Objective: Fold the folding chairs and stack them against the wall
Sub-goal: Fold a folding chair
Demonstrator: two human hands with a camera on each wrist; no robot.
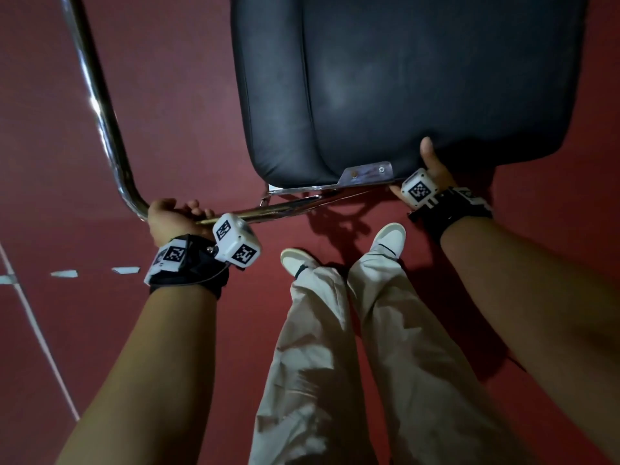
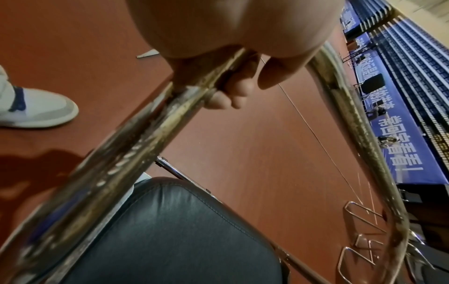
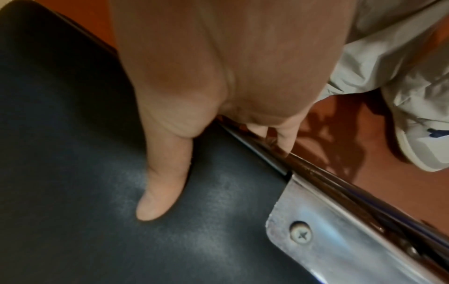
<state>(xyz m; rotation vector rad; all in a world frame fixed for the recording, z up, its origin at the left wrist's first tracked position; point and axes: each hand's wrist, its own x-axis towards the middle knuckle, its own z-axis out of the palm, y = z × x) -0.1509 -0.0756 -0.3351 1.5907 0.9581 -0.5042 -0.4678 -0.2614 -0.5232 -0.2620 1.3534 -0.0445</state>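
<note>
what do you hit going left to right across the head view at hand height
chrome frame tube → left hand gripping it → metal bracket under the seat → right hand holding the black seat cushion

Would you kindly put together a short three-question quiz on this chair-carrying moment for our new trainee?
1. True or false: the left hand grips the chrome frame tube.
2. Where does the right hand's thumb lie? A) on the black seat cushion B) on the red floor C) on a shoe
3. Fill in: beside the thumb, a metal bracket is fixed to the seat by a ____.

Key: 1 true; 2 A; 3 screw.
</note>
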